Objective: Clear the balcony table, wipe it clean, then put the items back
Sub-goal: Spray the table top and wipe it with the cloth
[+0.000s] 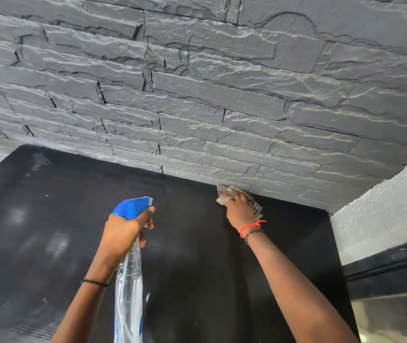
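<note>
The black table (49, 219) fills the lower part of the head view, bare of items, with faint pale smears on its left half. My left hand (125, 231) grips the neck of a clear spray bottle (128, 288) with a blue trigger head, held above the table's middle. My right hand (238, 209) presses a grey checked cloth (256, 209) flat on the far edge of the table, right against the wall. The cloth is partly hidden under my fingers.
A dark grey stone-clad wall (197, 95) rises directly behind the table. A white rough-plastered ledge (383, 206) and a dark rail (390, 258) stand close along the table's right side.
</note>
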Demonstrator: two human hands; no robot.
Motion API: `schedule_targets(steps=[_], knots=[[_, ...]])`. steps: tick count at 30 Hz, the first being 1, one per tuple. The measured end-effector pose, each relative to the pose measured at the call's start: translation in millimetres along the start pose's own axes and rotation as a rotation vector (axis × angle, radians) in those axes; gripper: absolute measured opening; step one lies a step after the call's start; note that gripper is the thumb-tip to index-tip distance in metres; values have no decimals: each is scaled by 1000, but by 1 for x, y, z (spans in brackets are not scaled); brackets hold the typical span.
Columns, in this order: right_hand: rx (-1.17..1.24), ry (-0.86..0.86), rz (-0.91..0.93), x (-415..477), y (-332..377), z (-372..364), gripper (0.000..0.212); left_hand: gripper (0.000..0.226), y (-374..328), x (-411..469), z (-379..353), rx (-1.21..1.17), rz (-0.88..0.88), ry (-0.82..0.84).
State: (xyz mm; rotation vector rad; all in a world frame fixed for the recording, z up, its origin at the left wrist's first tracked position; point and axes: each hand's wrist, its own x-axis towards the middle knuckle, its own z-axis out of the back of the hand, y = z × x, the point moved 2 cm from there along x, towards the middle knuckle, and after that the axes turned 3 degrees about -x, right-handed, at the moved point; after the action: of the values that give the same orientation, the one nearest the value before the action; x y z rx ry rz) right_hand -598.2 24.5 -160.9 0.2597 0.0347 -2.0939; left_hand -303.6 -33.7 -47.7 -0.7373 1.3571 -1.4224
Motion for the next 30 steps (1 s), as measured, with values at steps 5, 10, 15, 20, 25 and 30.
schedule_targets(steps=[5, 10, 15, 20, 25, 30], knots=[[62, -120, -196, -52, -87, 9, 43, 30, -2, -3, 2, -9, -15, 27], [171, -92, -632, -123, -126, -7, 44, 28, -4, -10, 4, -23, -29, 71], [176, -82, -639, -121, -87, 1, 48, 22, -3, -21, 5, -33, -50, 117], [104, 6, -256, -109, 16, -10, 47, 26, 3, -33, 7, -3, -51, 139], [60, 36, -7, -176, 79, -46, 46, 24, 6, -47, 2, 6, -32, 165], [13, -31, -17, -282, 54, -61, 69, 26, 1, -62, -4, 4, -62, 214]])
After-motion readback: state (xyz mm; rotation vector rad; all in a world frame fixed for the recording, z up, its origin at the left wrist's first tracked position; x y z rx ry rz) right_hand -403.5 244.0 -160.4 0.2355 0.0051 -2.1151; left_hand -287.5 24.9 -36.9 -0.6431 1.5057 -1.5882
